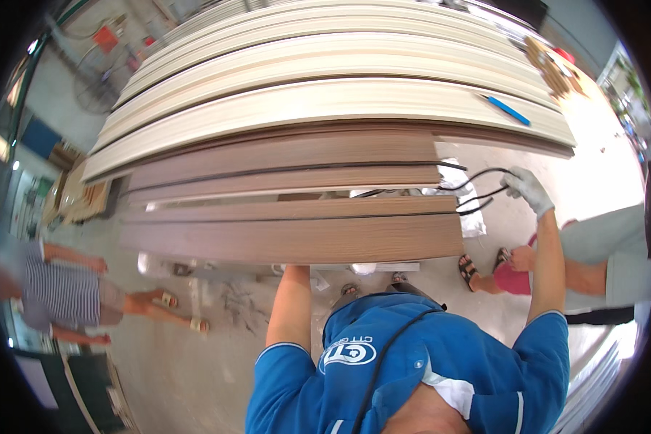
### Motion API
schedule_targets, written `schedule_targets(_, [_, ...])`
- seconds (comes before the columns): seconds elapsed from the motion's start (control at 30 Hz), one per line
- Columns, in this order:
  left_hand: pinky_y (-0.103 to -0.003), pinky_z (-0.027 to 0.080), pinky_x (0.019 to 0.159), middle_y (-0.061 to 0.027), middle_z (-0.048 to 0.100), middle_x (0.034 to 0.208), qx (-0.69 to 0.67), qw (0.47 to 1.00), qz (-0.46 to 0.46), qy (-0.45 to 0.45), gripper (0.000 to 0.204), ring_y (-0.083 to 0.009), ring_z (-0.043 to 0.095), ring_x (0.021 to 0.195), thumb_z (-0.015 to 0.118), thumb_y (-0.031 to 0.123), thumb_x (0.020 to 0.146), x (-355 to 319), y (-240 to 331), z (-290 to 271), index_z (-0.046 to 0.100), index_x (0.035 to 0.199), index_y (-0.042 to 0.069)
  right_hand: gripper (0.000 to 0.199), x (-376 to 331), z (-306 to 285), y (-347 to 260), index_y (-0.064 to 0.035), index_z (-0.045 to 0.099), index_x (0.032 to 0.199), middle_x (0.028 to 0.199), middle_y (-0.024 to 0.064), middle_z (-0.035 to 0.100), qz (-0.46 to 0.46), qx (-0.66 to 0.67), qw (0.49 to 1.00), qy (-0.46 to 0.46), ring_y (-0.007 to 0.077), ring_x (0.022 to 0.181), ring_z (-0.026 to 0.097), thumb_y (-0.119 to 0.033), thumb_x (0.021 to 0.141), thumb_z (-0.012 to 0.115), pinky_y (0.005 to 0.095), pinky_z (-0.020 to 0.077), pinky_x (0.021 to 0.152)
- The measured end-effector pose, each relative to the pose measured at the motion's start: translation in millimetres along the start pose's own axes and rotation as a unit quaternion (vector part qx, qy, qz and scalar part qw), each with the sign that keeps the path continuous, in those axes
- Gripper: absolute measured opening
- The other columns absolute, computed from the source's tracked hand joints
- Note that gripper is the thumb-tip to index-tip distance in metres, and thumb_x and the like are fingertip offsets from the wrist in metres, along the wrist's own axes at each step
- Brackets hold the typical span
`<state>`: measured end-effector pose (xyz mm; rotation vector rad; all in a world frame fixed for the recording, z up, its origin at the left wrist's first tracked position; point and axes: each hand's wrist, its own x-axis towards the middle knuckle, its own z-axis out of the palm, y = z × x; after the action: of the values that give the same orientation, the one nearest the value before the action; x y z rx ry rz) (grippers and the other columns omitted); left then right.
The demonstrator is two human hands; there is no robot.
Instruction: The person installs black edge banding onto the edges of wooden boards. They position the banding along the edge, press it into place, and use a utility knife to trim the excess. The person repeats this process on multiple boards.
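My right hand (528, 192), in a whitish glove, pinches a thin black flexible strip (477, 175) just past the right ends of two brown wood-grain boards. One black strip runs lengthwise along the far brown board (325, 152). A second lies along the near brown board (289, 235), and its loose end curls near my glove. My left forearm (291, 304) reaches up to the near board's front edge. The left hand itself is hidden beneath that board, so its fingers do not show.
Long cream-coloured profiles (325, 94) lie side by side beyond the brown boards, with a blue pen-shaped tool (508, 110) on them. A person in a striped shirt (61, 282) stands at left; another in grey shorts (593, 253) is close at right. White wrapping (471, 210) shows below the boards' right ends.
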<state>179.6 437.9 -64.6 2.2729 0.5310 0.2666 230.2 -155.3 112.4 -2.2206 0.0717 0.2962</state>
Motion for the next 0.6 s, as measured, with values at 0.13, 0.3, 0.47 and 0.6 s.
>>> schedule_targets(0.13, [-0.031,0.053,0.078,-0.0092,0.069,0.108,0.016,0.997,0.013,-0.074,0.051,-0.0204,0.065,0.097,0.071,0.003,0.086,10.9,-17.9,21.9,0.057,0.135,0.006,0.031,-13.7,8.0,-0.3,-0.0098,0.07,0.102,0.092,0.0017,0.07,0.081,0.014,0.995,0.057,0.0123,0.078,0.065,-0.04,0.098,0.064,0.0275,0.0512,0.069])
schedule_targets(0.3, [-0.03,0.053,0.078,-0.0106,0.069,0.111,0.071,0.989,-0.037,-0.121,0.057,-0.021,0.065,0.098,0.072,0.002,0.084,23.7,-118.5,3.2,0.055,0.138,0.006,0.039,-9.7,38.2,4.6,-0.0089,0.073,0.115,0.103,0.0039,0.074,0.078,0.006,0.997,0.025,0.0166,0.087,0.07,-0.042,0.095,0.066,0.0318,0.0553,0.075])
schedule_targets(0.47, [-0.03,0.053,0.078,-0.012,0.068,0.114,0.125,0.98,-0.114,-0.109,0.062,-0.0216,0.065,0.099,0.072,0.001,0.083,29.4,-241.9,-89.3,0.053,0.142,0.006,0.049,-6.1,86.6,4.2,-0.0057,0.064,0.133,0.112,0.0089,0.073,-0.094,-0.144,0.971,0.165,0.0156,0.094,0.069,-0.033,0.093,0.069,0.0323,0.0552,0.087])
schedule_targets(0.6, [-0.044,0.046,0.096,-0.014,0.054,0.138,-0.337,0.876,-0.342,0.048,0.068,-0.0291,0.054,0.121,0.069,0.022,0.09,-2.7,-250.1,-164.2,0.042,0.152,0.008,0.05,-45.5,130.2,-14.4,-0.0044,0.059,0.138,0.123,0.0088,0.07,-0.016,-0.09,0.976,0.199,0.0214,0.109,0.067,-0.037,0.101,0.061,0.034,0.051,0.099])
